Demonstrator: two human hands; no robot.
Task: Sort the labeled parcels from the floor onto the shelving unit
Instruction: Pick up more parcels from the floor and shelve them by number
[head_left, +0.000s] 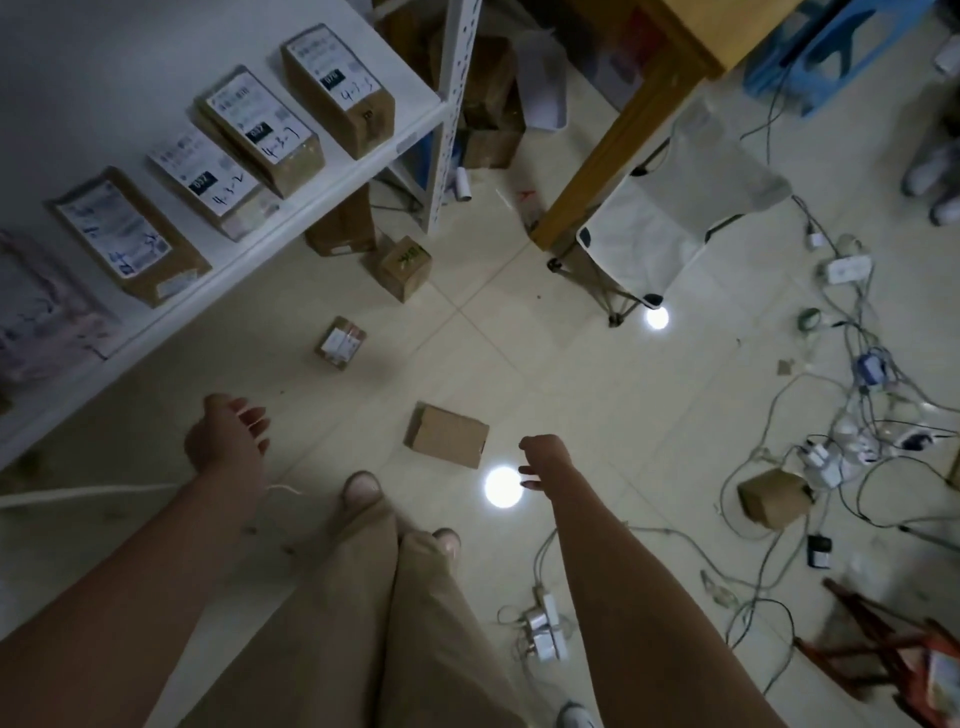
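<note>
A plain brown parcel (447, 435) lies flat on the tiled floor just ahead of my feet. Farther off, a small labelled parcel (340, 343) and a cube-shaped box (404, 266) sit on the floor near the shelf post. Another brown box (774, 496) rests among cables at the right. On the white shelf (332, 179) stand several labelled parcels, among them one (337, 88) at the right end. My left hand (226, 436) hangs empty below the shelf edge, fingers loosely curled. My right hand (543, 460) hovers empty right of the plain parcel.
A tangle of cables and power strips (852, 441) covers the floor at the right. A white folding stool (670, 218) stands beside a wooden table leg (597, 156). More boxes (488, 104) sit behind the shelf post. A red stool (883, 649) is at the lower right.
</note>
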